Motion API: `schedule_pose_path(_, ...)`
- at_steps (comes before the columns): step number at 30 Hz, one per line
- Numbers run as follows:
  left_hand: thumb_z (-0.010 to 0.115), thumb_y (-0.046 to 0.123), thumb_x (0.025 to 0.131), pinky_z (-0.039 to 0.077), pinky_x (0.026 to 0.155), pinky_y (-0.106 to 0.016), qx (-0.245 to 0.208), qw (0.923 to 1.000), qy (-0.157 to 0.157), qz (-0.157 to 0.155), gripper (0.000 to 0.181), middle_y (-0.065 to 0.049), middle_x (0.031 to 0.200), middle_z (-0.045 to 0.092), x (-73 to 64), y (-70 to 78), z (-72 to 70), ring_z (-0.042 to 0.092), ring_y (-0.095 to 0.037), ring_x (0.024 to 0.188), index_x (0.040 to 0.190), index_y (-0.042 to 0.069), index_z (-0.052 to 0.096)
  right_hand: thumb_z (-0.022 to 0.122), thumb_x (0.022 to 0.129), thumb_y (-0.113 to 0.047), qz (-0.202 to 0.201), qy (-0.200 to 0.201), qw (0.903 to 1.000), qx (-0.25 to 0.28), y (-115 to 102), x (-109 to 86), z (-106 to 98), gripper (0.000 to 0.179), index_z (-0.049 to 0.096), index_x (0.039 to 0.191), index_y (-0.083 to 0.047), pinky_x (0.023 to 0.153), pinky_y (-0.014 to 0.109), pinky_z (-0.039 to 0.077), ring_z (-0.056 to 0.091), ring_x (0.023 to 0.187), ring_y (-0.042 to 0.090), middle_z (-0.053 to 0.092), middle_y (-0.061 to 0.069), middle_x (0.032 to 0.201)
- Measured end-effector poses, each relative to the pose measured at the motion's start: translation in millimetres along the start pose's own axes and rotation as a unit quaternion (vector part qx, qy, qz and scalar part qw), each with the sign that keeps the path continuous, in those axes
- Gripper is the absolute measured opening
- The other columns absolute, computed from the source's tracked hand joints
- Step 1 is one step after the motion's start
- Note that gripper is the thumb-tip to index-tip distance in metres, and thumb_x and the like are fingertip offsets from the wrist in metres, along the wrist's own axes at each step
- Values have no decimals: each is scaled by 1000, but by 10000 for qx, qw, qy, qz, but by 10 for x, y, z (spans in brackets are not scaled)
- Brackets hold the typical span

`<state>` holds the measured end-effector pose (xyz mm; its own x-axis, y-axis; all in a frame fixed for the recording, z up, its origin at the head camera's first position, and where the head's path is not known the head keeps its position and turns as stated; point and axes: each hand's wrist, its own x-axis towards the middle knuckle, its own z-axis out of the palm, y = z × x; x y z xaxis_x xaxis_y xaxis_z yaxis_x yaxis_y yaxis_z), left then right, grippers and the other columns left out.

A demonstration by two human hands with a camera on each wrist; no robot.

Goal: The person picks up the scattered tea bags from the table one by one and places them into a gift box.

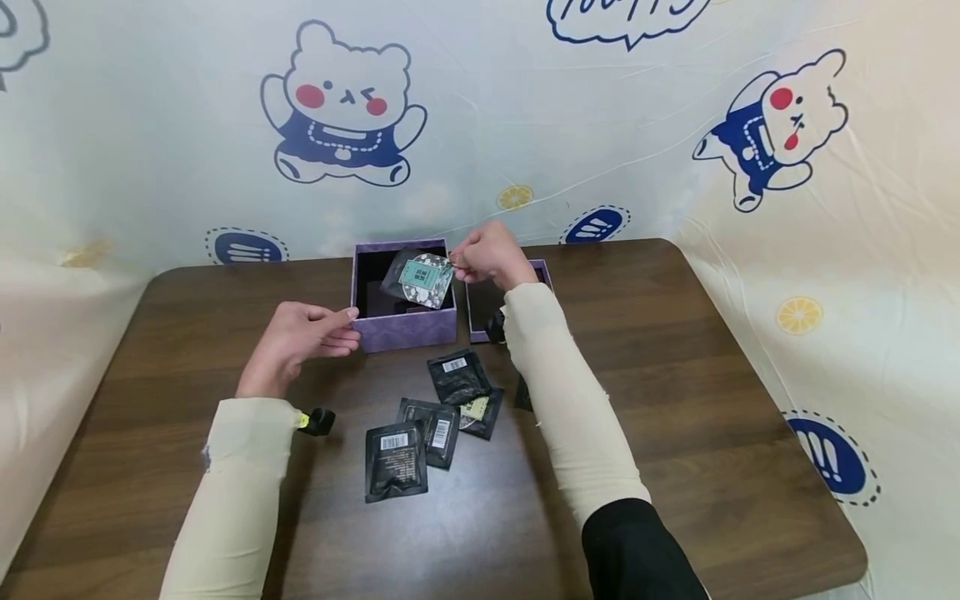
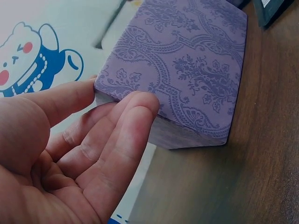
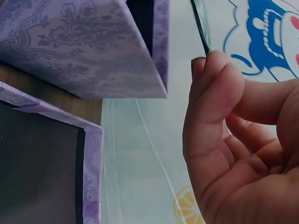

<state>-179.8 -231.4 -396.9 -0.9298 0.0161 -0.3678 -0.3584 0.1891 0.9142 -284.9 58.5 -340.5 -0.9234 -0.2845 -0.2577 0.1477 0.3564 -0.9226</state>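
A purple patterned box (image 1: 405,332) with a dark inside stands upright toward the back of the table. At its front left corner my left hand (image 1: 307,333) rests thumb and fingertips, close together, against the outer edge. Over the box's right side, my right hand (image 1: 491,254) pinches a small flat sachet (image 1: 426,279) by its right edge between thumb and fingers. The sachet is tilted, dark at one end, with a teal label and a black-and-white pattern. In the right wrist view only a thin edge of the sachet (image 3: 201,28) shows above the fingertips.
A shallow purple tray or lid (image 1: 478,321) sits right of the box, partly behind the right forearm. Several black sachets (image 1: 396,461) with barcode labels lie overlapping on the brown table (image 1: 675,400) in front. A printed cloth (image 1: 480,100) hangs behind the table.
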Motion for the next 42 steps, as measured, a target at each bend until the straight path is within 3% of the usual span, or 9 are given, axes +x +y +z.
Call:
schedule_pose_path(6, 70, 28, 97, 61, 78, -40, 18, 10000, -26, 1, 55, -15, 90, 75, -3, -14, 12, 75, -23, 78, 127, -16, 58, 58, 89, 12, 104, 255, 9996, 31, 33, 80, 94, 16, 73, 92, 10, 53, 24, 59, 63, 57, 17, 71, 19, 90)
schedule_pose_path(13, 71, 29, 97, 61, 79, -40, 105, 9999, 13, 27, 54, -15, 89, 75, -19, 10, 2, 76, -24, 79, 126, -15, 59, 64, 90, 8, 51, 785, 9967, -197, 37, 116, 204, 13, 76, 88, 5, 65, 34, 64, 64, 54, 15, 72, 14, 85)
schedule_pose_path(17, 72, 30, 96, 60, 80, -42, 139, 9999, 55, 76, 55, -15, 89, 75, -28, 20, 12, 76, -24, 79, 125, -15, 60, 66, 92, 5, 73, 946, 9946, -420, -5, 99, 289, 12, 78, 90, 4, 63, 32, 63, 65, 55, 15, 72, 11, 87)
schedule_pose_path(27, 72, 31, 96, 59, 83, -44, 230, 9996, 122, 96, 52, -13, 88, 75, -29, 6, 17, 76, -26, 81, 122, -13, 63, 68, 96, -5, -197, 737, 9839, -1614, -29, 60, 466, 13, 79, 91, 1, 57, 25, 60, 69, 59, 16, 71, 7, 68)
schedule_pose_path(42, 72, 31, 96, 61, 79, -41, 295, 9994, 123, 141, 53, -13, 88, 75, -28, 6, 22, 76, -24, 79, 122, -13, 62, 67, 97, -11, -331, 448, 9629, -2640, -61, 24, 533, 19, 81, 85, -5, 63, 26, 58, 70, 64, 18, 70, 2, 64)
